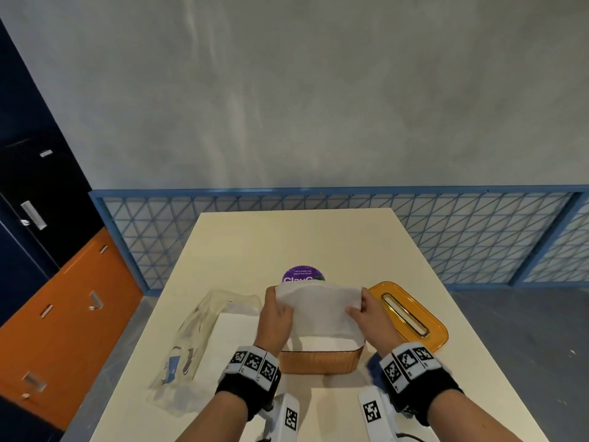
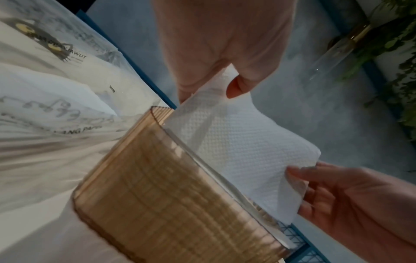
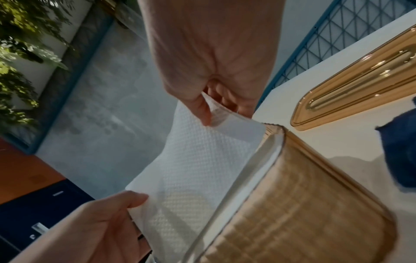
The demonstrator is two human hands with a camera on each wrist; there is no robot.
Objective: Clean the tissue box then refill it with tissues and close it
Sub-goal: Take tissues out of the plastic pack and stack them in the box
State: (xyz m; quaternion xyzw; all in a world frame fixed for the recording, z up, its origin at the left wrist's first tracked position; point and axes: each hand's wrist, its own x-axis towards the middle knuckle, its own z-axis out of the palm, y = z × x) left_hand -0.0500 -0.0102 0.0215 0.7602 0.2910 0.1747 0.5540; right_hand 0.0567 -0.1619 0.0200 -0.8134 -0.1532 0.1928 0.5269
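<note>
The amber ribbed tissue box (image 1: 318, 360) stands open at the near middle of the table, with a white stack of tissues inside. Above it both hands stretch the top tissue sheet (image 1: 318, 309) upward. My left hand (image 1: 279, 309) pinches its left edge and my right hand (image 1: 355, 309) pinches its right edge. The left wrist view shows the left hand (image 2: 211, 90) pinching the embossed sheet (image 2: 236, 142) above the box (image 2: 180, 204). In the right wrist view the right hand (image 3: 219, 112) pinches the sheet (image 3: 198, 169). The amber slotted lid (image 1: 411, 314) lies flat to the right of the box.
A torn clear plastic tissue pack (image 1: 191, 339) with white tissues lies left of the box. A purple round sticker (image 1: 303, 275) sits behind the sheet. A blue cloth (image 3: 398, 151) lies by the box's right side. Blue mesh railing (image 1: 446, 234) runs beyond the cream table (image 1: 287, 237).
</note>
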